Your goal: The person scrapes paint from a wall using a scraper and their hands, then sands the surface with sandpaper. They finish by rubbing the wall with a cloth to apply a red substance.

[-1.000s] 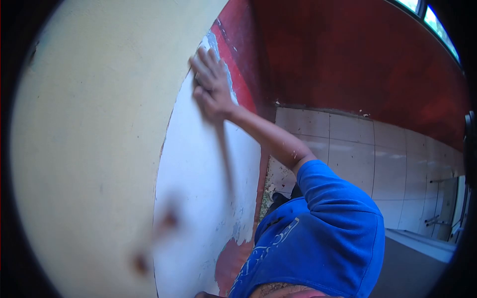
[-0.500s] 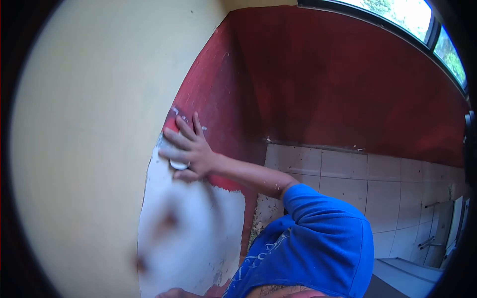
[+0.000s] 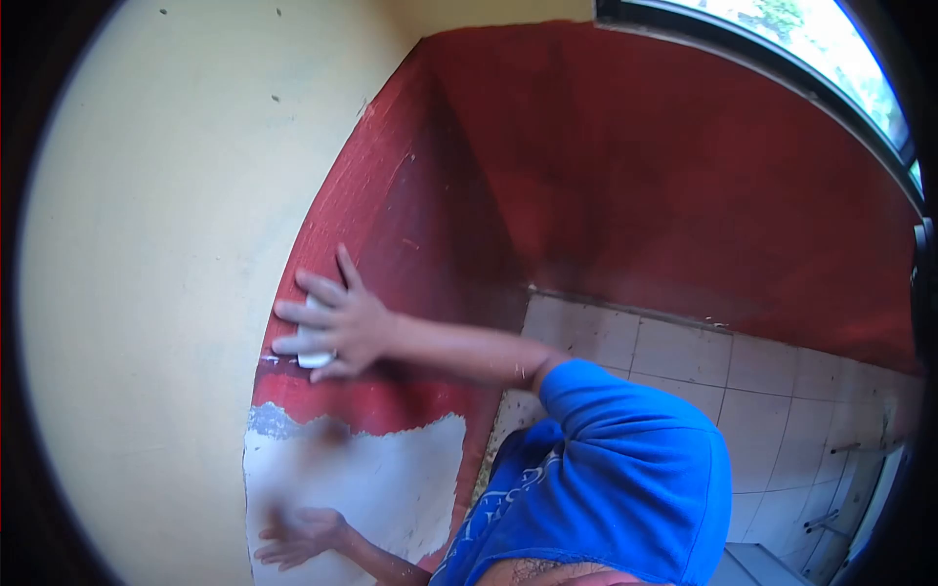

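Red-painted wall (image 3: 391,220), white pad (image 3: 315,359) under the right hand (image 3: 349,327).
Its wide-spread fingers seem merely pressed flat, so the pad could slip; nearer, the left hand (image 3: 311,533), fingers parted, hangs before a white patch (image 3: 420,474).

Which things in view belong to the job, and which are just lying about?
Seem part of the job:
right hand
white object under it
red wall
white patch
left hand, open

Seem incidental:
metal legs
white flecks along floor edge
window
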The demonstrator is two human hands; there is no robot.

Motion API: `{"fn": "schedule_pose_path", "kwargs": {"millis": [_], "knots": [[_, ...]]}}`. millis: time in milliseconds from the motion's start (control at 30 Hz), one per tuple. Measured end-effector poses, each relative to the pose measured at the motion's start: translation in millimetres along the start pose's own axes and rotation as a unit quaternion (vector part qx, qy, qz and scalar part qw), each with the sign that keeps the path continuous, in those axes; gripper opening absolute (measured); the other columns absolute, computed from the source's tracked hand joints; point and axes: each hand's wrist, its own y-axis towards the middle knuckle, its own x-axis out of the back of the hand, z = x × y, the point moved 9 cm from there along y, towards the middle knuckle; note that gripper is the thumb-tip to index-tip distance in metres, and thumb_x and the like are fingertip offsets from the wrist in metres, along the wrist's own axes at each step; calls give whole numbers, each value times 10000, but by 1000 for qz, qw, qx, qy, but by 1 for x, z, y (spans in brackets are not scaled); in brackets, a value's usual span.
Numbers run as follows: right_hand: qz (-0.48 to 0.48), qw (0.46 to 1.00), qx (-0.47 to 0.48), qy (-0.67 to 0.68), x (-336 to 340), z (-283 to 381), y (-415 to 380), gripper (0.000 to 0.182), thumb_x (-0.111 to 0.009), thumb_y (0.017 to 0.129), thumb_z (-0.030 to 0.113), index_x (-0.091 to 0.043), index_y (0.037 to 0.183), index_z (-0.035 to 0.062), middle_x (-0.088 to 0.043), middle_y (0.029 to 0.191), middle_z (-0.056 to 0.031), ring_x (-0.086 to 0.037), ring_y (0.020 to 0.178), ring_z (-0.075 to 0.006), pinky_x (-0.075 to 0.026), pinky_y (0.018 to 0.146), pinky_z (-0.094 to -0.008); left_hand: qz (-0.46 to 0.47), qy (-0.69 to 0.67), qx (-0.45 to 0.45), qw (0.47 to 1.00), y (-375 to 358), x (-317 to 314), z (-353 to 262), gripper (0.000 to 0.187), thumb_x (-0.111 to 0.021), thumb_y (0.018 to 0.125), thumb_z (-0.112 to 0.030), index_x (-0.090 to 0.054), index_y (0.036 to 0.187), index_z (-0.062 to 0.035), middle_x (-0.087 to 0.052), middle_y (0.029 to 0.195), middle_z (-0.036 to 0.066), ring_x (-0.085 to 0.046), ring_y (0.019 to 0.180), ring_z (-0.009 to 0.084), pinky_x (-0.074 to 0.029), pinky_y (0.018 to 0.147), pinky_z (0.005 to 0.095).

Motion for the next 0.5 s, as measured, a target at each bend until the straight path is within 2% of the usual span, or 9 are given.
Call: {"fn": "schedule_pose_path", "kwargs": {"millis": [33, 100, 233, 300, 333, 367, 400, 433, 500], "knots": [[-25, 993, 112, -4, 5, 12, 11, 705, -596, 814, 569, -482, 1442, 272, -291, 1591, -153, -156, 1480, -466, 12, 1121, -720, 1, 4, 0, 1000, -2, -2, 1, 708, -296, 1017, -506, -314, 1528, -18, -183, 1592, 289, -166, 1488, 424, -23, 1177, 565], [20, 999, 23, 33, 8, -36, 34, 636, -614, 807, 550, -542, 1394, 316, -379, 1557, -105, -227, 1463, -451, -30, 1133, -711, -3, 14, -8, 1000, -2, -6, 7, 710, -292, 1018, -504, -307, 1530, -13, -179, 1592, 290, -169, 1489, 422, -28, 1179, 561], [-111, 977, -183, -7, 47, -159, 51, 639, -569, 887, 452, -456, 1472, 222, -273, 1600, -151, -200, 1469, -449, -113, 1147, -673, 15, 25, 1, 1000, -9, -14, 8, 719, -288, 1019, -507, -295, 1531, -2, -170, 1588, 306, -174, 1479, 453, -57, 1162, 600], [-133, 953, -272, 15, 55, -215, 37, 640, -528, 933, 393, -375, 1515, 172, -206, 1613, -191, -146, 1478, -462, -96, 1158, -657, 31, 45, -4, 999, -13, -15, 13, 721, -289, 1018, -506, -292, 1530, 3, -168, 1584, 314, -173, 1474, 468, -64, 1156, 615], [-127, 952, -278, 21, 50, -225, 31, 640, -528, 933, 393, -375, 1515, 172, -206, 1613, -191, -146, 1478, -462, -96, 1158, -657, 29, 22, 8, 999, -12, -14, 13, 723, -287, 1018, -506, -287, 1531, 3, -161, 1584, 319, -165, 1473, 476, -70, 1150, 625], [-154, 925, -346, 36, 50, -240, 12, 651, -512, 944, 396, -340, 1530, 171, -179, 1616, -203, -120, 1485, -456, -77, 1157, -663, 28, -3, 19, 999, -9, -12, 12, 726, -284, 1017, -507, -282, 1533, 4, -154, 1583, 324, -157, 1472, 485, -77, 1144, 636], [-181, 892, -412, 47, 50, -247, -10, 661, -495, 955, 399, -304, 1545, 169, -153, 1619, -216, -95, 1491, -451, -59, 1155, -669, 33, -22, 25, 999, -5, -8, 8, 723, -295, 1014, -503, -273, 1538, -4, -137, 1585, 327, -151, 1472, 490, -50, 1151, 627], [-181, 890, -416, 48, 45, -228, -22, 661, -495, 955, 399, -304, 1545, 169, -153, 1619, -216, -95, 1491, -451, -59, 1155, -669, 34, -21, 21, 999, -3, -7, 3, 723, -295, 1014, -503, -273, 1538, -4, -137, 1585, 327, -151, 1472, 490, -50, 1151, 627], [-50, 948, -313, -26, 23, -160, -20, 696, -474, 956, 440, -263, 1559, 164, -127, 1617, -237, -79, 1497, -436, -30, 1148, -682, 34, -22, 16, 999, -4, -8, -11, 720, -305, 1012, -497, -277, 1536, -4, -121, 1590, 324, -149, 1468, 499, -13, 1151, 626]]}}
